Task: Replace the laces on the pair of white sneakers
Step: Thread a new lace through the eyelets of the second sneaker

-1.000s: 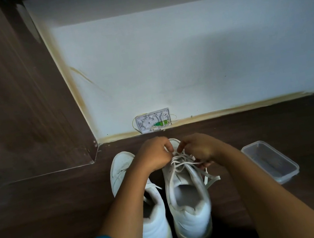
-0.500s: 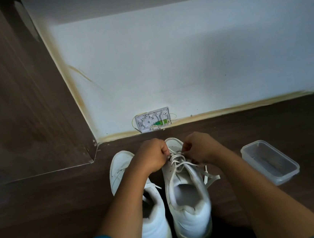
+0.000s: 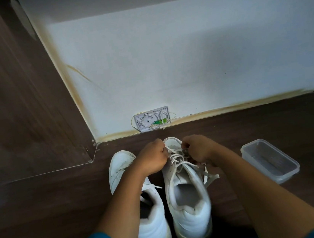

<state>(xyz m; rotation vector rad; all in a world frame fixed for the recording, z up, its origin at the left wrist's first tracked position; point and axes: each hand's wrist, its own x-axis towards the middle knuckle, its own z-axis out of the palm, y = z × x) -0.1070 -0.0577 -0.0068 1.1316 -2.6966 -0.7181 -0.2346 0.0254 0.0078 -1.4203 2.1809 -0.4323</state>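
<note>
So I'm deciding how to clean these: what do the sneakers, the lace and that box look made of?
Sneakers: smooth white leather or a synthetic lookalike, with an even matte surface; which one is unclear. Lace: flat woven textile, limp and soft-edged. Box: clear rigid plastic, slightly glossy; the dark wood surface shows through its walls.

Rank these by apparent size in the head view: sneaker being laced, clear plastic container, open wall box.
1. sneaker being laced
2. clear plastic container
3. open wall box
The sneaker lies nearest the camera, which inflates it; the wall box is farthest.
</note>
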